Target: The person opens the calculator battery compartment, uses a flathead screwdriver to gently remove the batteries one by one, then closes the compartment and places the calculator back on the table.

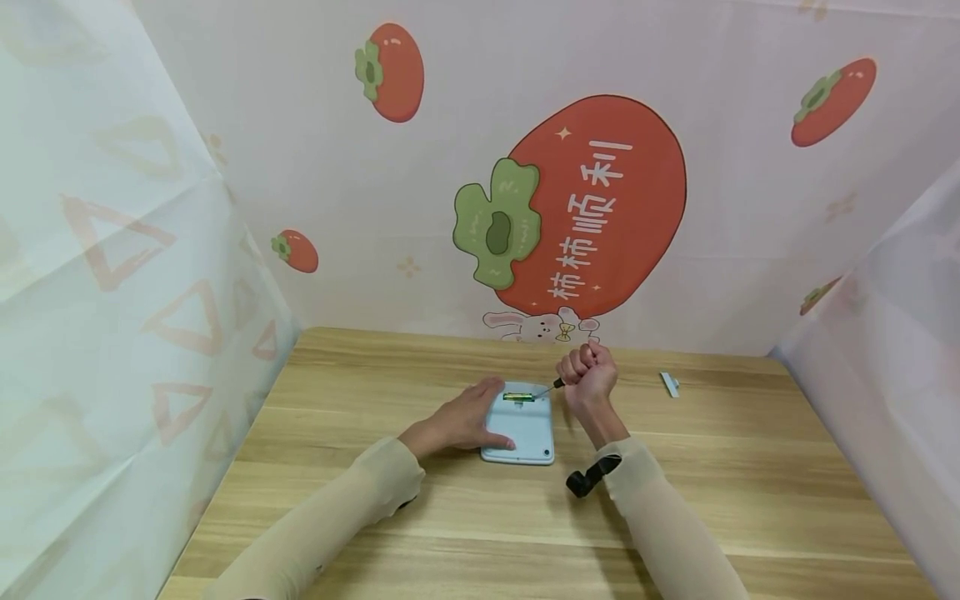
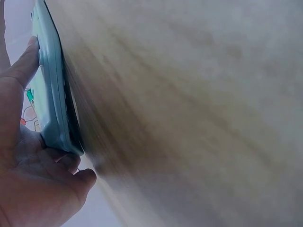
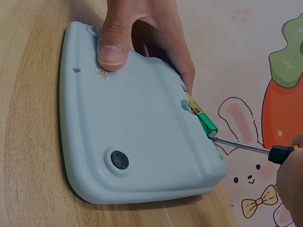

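Note:
A pale blue calculator (image 1: 531,429) lies back side up on the table. My left hand (image 1: 471,417) grips it from the left, thumb on its back and fingers around its far edge, as the left wrist view (image 2: 52,94) also shows. A green and yellow battery (image 3: 202,118) sits in the open compartment, one end tilted up. My right hand (image 1: 591,375) holds a screwdriver (image 3: 241,144) in a fist, with its metal tip at the raised end of the battery. Most of the handle is hidden inside the fist.
A small pale blue battery cover (image 1: 670,384) lies on the wooden table (image 1: 435,517) right of my right hand. A black strap device (image 1: 588,478) is on my right wrist. Printed sheets (image 1: 712,250) stand behind the table and at both sides.

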`<state>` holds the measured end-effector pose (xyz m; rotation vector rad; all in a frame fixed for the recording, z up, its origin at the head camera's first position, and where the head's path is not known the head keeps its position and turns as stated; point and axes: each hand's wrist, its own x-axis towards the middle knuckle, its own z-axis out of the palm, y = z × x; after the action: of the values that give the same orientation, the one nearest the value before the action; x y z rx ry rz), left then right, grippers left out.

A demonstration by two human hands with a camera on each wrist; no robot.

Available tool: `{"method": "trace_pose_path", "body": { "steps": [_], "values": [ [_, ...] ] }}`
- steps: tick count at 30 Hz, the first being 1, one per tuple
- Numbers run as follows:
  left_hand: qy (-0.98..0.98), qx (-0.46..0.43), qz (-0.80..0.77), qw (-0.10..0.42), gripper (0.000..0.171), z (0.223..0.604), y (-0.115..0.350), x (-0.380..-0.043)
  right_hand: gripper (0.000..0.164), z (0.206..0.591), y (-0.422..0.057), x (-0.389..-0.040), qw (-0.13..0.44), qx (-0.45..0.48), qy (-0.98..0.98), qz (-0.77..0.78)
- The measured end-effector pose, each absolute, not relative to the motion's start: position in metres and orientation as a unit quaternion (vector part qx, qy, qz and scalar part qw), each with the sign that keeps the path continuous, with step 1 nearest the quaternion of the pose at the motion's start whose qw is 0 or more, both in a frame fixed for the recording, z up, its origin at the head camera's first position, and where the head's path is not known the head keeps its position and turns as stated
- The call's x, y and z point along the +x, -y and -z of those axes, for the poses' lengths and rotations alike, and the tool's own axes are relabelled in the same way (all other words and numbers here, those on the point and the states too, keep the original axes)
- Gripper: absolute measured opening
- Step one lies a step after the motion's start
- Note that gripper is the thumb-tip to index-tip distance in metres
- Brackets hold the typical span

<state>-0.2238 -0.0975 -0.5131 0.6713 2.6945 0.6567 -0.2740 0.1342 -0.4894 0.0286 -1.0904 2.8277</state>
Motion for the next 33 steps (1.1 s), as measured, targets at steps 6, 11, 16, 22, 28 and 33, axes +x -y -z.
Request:
{"method": "trace_pose_path", "body": {
  "steps": [6, 11, 16, 22, 28, 33],
  "values": [
    [-0.934, 0.229, -0.233, 0.145, 0.114, 0.5124, 0.0974, -0.2231, 0.056, 0.4887, -0.1328, -0.2733, 0.058, 0.005, 0.363, -0.93],
    [-0.934, 0.229, -0.232, 0.148, 0.114, 0.5108, 0.0974, -0.2223, 0.058, 0.4887, -0.1328, -0.2739, 0.055, 0.005, 0.353, -0.934],
    [-0.935, 0.231, -0.225, 0.15, 0.114, 0.5108, 0.0972, -0.2222, 0.057, 0.4888, -0.1329, -0.2734, 0.055, -0.001, 0.352, -0.934],
    [-0.935, 0.235, -0.219, 0.149, 0.115, 0.5108, 0.0974, -0.2227, 0.055, 0.4895, -0.1327, -0.2725, 0.06, -0.005, 0.355, -0.933],
    [-0.935, 0.235, -0.219, 0.148, 0.115, 0.511, 0.0979, -0.2226, 0.055, 0.4899, -0.1326, -0.2725, 0.065, -0.005, 0.362, -0.93],
    [-0.935, 0.234, -0.222, 0.146, 0.114, 0.5113, 0.0978, -0.2229, 0.055, 0.4885, -0.1323, -0.2727, 0.063, 0.0, 0.361, -0.93]
  ]
}}
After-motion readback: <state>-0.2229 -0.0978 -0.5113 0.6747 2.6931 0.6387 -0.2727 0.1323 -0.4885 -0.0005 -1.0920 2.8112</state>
